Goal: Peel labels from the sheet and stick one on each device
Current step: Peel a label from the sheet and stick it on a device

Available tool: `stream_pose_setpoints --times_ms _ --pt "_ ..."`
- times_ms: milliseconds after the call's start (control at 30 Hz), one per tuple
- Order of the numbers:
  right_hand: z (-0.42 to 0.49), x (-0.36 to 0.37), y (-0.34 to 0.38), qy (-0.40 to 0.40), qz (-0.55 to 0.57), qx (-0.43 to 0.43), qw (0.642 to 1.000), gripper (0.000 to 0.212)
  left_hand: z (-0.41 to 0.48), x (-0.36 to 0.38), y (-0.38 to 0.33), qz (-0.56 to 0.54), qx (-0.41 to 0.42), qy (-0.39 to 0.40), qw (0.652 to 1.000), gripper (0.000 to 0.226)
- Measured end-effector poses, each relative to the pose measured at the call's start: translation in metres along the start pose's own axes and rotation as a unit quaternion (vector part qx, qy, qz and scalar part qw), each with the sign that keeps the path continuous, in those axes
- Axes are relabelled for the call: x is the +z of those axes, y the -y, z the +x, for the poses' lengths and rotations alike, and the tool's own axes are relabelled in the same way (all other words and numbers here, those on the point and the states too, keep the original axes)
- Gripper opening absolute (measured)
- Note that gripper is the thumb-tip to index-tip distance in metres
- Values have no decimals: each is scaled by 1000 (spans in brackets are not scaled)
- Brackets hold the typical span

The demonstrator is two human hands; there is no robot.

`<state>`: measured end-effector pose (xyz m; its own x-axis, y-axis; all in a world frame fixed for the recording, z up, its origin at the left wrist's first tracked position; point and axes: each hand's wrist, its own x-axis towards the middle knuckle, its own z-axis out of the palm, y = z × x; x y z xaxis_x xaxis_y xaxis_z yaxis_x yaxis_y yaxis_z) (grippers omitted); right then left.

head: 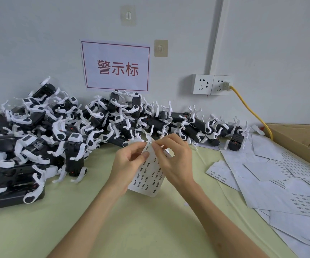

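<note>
A white label sheet printed with rows of small dark labels hangs in the air over the middle of the table. My left hand grips its upper left part, thumb lying across the front. At the sheet's top edge my right hand pinches with thumb and forefinger; whether a label is lifted there is too small to tell. Behind the hands, a big heap of black devices with white arms runs along the wall from the left edge to the right.
Loose label sheets and used backing papers cover the table's right side. An open cardboard box stands at the far right. A yellow cable runs from the wall socket. The table has a pale green top.
</note>
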<state>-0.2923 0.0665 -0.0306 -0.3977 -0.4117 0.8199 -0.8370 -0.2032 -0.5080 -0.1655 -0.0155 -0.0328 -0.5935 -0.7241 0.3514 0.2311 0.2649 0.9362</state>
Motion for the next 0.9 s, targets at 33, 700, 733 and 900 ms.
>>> stream_pose_setpoints --times_ms 33,700,733,900 --pt "0 0 0 -1 6 4 1000 7 0 0 0 2 2 2 1000 28" --pt "5 -5 -2 -106 -4 -7 994 12 -2 11 5 8 -103 47 994 44" --pt "5 -6 -2 -107 0 -1 994 12 -2 12 6 12 -109 48 993 46" --pt "12 -13 -5 -87 13 -6 996 12 -2 11 12 39 -115 75 990 55"
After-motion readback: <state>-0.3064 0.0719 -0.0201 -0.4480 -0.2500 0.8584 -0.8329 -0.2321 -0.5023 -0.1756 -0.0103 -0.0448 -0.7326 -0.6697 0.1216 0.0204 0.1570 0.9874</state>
